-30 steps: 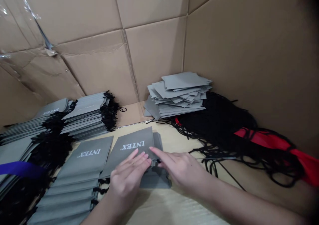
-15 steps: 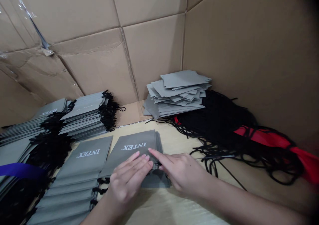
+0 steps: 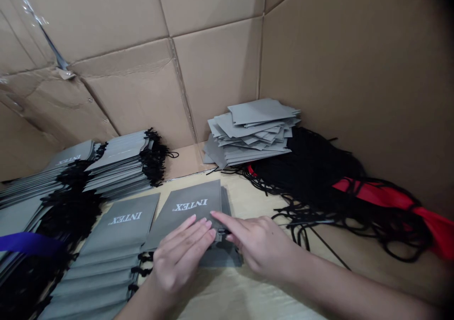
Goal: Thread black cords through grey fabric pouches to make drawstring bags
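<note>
A grey drawstring pouch point(image 3: 191, 206) with white INTEX lettering lies flat on top of a small pile. My left hand point(image 3: 184, 251) rests on its near part, fingers stretched out side by side and pressing down. At the pouch's near right corner is my right hand point(image 3: 260, 244), its index finger straight over the fabric and the other fingers curled under. Between the two hands shows a small dark piece with a shiny end point(image 3: 222, 232), mostly covered by the right fingers. Just left, overlapping grey pouches point(image 3: 124, 220) lie in a row with black cord ends.
Behind the hands stands an untidy stack of grey pouches point(image 3: 258, 131). To its right lies a heap of black cords point(image 3: 312, 164) with a red strip point(image 3: 376, 194). Corded pouch stacks point(image 3: 117, 164) and a blue band point(image 3: 31, 242) are at left. Cardboard walls point(image 3: 216, 64) enclose the table.
My left hand has slid slightly left and the top pouch has shifted a little away from me. A bit more of the shiny-ended piece shows beside my right fingers.
</note>
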The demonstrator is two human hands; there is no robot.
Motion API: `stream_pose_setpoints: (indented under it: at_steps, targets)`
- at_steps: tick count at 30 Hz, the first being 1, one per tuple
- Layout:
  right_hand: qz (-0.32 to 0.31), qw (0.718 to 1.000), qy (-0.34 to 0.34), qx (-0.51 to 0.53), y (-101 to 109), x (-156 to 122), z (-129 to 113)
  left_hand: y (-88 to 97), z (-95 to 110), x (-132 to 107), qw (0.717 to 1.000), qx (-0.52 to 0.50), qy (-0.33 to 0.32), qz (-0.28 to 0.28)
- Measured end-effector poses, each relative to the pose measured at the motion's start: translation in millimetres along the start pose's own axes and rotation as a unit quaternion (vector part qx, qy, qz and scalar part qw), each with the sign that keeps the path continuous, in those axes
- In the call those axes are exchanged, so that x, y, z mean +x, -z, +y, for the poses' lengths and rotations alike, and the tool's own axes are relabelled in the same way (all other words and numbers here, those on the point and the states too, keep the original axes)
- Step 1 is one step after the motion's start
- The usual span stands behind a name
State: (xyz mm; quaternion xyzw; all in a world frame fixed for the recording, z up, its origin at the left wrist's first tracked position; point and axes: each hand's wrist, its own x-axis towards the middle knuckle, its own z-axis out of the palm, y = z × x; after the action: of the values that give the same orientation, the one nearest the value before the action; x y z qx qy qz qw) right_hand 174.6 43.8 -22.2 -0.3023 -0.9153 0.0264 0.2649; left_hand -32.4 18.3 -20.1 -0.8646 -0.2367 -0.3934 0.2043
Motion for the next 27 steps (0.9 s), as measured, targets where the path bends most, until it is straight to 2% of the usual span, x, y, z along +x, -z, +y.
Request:
stream_pose_setpoints:
  at_steps: [22,27]
  targets:
    - [0.008,1.0,-0.008,0.01,1.6,-0.4,-1.2,1.2,0.6,2.9,1.0,0.012,-0.008,-0.016]
    - [0.009,1.0,-0.009,0.005,0.8,-1.3,-0.9,1.0,0.1,2.9,1.0,0.015,-0.004,-0.002]
